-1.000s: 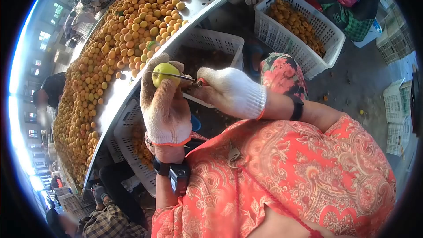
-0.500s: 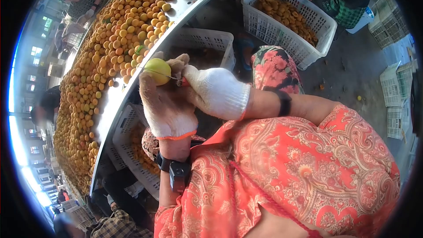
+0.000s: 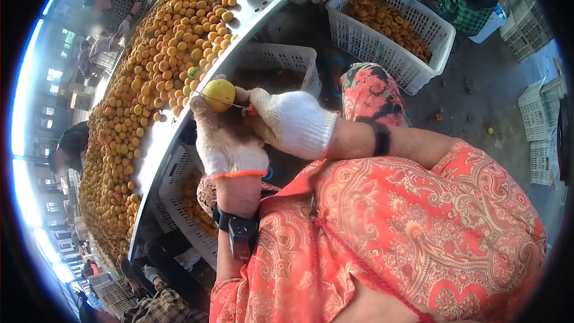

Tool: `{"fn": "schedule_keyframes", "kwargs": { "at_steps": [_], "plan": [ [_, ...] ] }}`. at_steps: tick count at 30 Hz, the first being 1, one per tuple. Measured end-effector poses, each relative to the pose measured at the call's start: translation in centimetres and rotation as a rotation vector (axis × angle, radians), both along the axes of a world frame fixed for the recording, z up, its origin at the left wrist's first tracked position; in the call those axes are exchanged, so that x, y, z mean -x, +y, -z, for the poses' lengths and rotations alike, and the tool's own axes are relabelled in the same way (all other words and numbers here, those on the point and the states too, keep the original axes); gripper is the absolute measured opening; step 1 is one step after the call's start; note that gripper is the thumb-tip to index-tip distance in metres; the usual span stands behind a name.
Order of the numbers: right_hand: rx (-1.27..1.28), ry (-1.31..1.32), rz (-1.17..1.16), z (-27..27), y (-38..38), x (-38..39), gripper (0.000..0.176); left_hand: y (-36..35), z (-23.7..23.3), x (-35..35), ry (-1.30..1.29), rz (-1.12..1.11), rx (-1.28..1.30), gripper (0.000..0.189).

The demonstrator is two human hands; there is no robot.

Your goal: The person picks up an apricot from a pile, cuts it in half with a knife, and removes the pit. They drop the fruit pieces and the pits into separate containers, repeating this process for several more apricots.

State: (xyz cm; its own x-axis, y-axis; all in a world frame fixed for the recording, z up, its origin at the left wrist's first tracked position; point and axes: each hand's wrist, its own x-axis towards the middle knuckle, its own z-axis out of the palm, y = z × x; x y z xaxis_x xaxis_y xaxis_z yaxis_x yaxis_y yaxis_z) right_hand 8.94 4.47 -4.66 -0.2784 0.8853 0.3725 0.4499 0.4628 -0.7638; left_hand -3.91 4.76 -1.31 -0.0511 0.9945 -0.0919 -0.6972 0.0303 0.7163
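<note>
- Across the upper left of the frame, a metal table [image 3: 158, 140] bears a long heap of orange fruit [image 3: 173, 45];
- Upper right, a white crate [image 3: 371, 49] of cut fruit pieces;
- Left of centre, two gloved hands close together; the left hand [image 3: 230, 146] cradles with fingers bent about the fruit, the right hand [image 3: 299, 121] curls snugly round a red handle [image 3: 252, 109];
- Between them, just off the table's edge, sits the yellow-green fruit [image 3: 219, 94]; light, I'd judge, firm but easily bruised, its smooth skin apt to roll; best taken by its rounded sides, fingertips clear of the metal, pressure gentle;
- Smallest of all, a thin metal strip running from handle across fruit; blade or wire, I can't tell; stiff or springy, likewise.
</note>
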Motion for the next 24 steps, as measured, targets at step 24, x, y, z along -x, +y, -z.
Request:
{"fn": "schedule_keyframes", "kwargs": {
  "at_steps": [24],
  "plan": [
    [0.037, -0.048, 0.070, -0.2, 0.3, -0.1, 0.030, 0.9, 1.9, 0.1, 0.081, 0.101, 0.081, 0.060]
  ]
}}
